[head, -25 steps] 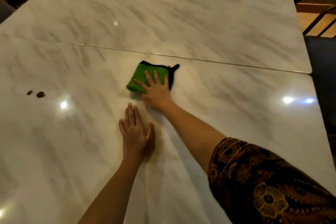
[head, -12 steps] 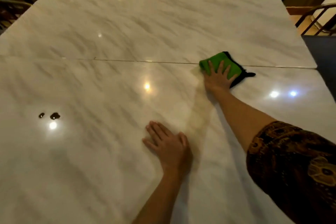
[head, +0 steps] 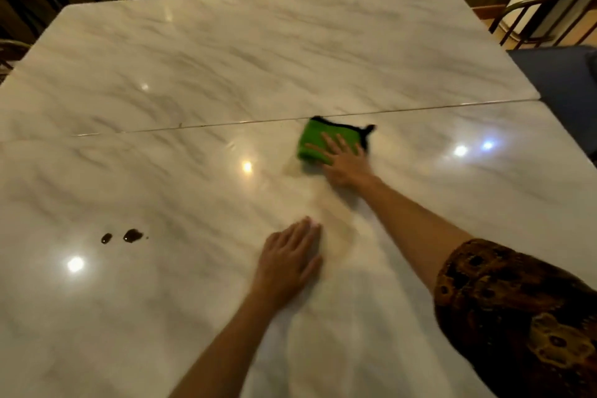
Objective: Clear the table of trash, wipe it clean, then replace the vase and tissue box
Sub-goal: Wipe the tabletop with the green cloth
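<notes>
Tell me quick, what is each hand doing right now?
Left hand: open, flat on the table, holding nothing.
Right hand: open, pressed flat on the cloth.

Right hand (head: 347, 165) presses green cloth (head: 318, 142) flat on marble table (head: 226, 58); left hand (head: 287, 263) rests palm-down.

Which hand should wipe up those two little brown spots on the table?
Probably the right hand: it already presses the green cloth. The left hand lies flat and empty on the table, nearer the brown spots but without a cloth.
</notes>
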